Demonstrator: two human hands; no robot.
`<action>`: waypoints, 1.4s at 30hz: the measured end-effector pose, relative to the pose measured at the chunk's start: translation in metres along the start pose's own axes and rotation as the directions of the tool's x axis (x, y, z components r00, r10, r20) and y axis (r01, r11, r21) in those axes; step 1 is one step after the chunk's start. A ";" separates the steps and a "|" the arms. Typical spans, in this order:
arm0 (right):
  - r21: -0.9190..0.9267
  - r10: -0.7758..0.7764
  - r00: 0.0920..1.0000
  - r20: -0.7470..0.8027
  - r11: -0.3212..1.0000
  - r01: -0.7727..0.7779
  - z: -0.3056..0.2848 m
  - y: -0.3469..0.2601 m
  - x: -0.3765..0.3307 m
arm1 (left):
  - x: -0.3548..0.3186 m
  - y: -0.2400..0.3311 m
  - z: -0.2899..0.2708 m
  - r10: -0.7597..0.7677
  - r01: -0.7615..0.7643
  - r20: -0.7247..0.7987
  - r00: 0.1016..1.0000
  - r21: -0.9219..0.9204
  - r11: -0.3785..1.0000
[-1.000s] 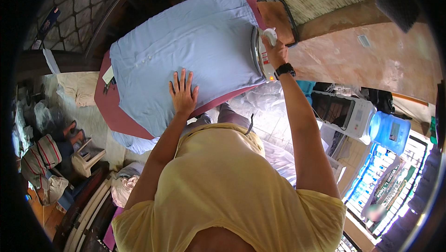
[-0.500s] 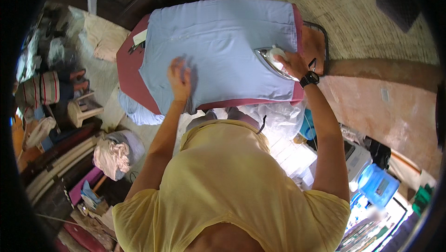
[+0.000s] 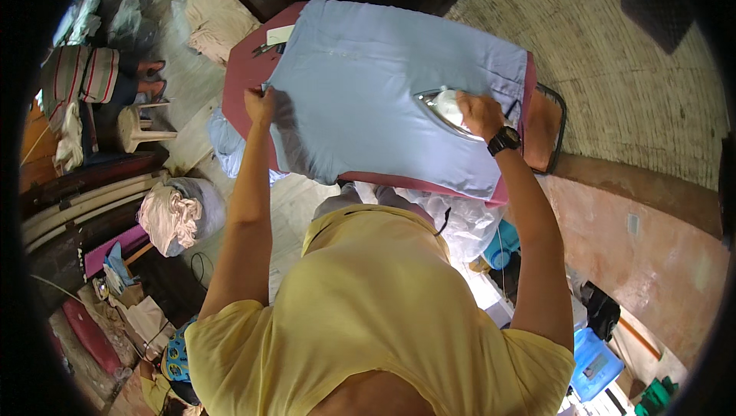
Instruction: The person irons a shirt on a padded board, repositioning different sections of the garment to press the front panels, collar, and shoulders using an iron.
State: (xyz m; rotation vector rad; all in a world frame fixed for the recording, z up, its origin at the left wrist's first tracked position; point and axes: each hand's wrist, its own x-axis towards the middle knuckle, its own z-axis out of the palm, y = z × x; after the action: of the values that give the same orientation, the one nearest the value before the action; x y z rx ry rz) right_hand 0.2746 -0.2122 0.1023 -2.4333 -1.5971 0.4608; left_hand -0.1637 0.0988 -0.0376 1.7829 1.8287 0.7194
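A light blue garment [image 3: 368,86] is spread over a maroon-covered ironing board [image 3: 244,63]. My right hand [image 3: 481,115] is wrapped round the handle of a white clothes iron [image 3: 448,106], whose metal soleplate rests on the cloth towards the right. At the left end of the cloth, my left hand [image 3: 261,104] pinches the garment's edge. Folds and a shadow run through the cloth beside that hand. Beyond it, a pale flat piece [image 3: 280,34] and a dark tool [image 3: 268,49], perhaps scissors, lie on the board's far left corner.
Past the board's right end shows a black metal frame [image 3: 563,121]. Clear plastic [image 3: 460,224] hangs below the near edge. A bundle of cloth [image 3: 172,220] and a small stool [image 3: 136,128] stand at left, near a seated person's feet [image 3: 156,80]. A blue water jug [image 3: 594,366] is at lower right.
My left hand has gone from lying on the cloth to gripping its left edge, which is drawn out. The iron has shifted a little over the cloth, and the view has turned.
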 end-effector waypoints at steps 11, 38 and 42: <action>-0.020 0.010 0.999 0.038 1.000 -0.009 -0.005 0.033 -0.019 | 0.017 0.089 0.024 0.095 -0.274 0.398 0.912 0.422 0.864; 0.057 -0.210 0.977 0.043 0.977 0.207 0.024 -0.147 0.076 | 0.027 0.045 0.051 0.027 -0.027 0.255 0.967 -0.006 1.000; 0.021 -0.171 0.984 0.049 0.985 0.170 0.018 -0.120 0.059 | 0.020 0.062 0.037 0.048 -0.038 0.304 0.951 -0.039 0.999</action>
State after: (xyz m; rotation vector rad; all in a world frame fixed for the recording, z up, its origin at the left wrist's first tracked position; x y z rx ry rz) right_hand 0.1874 -0.1100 0.1163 -2.2647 -1.7953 0.5083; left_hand -0.0934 0.1210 -0.0229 1.8036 1.5683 0.4549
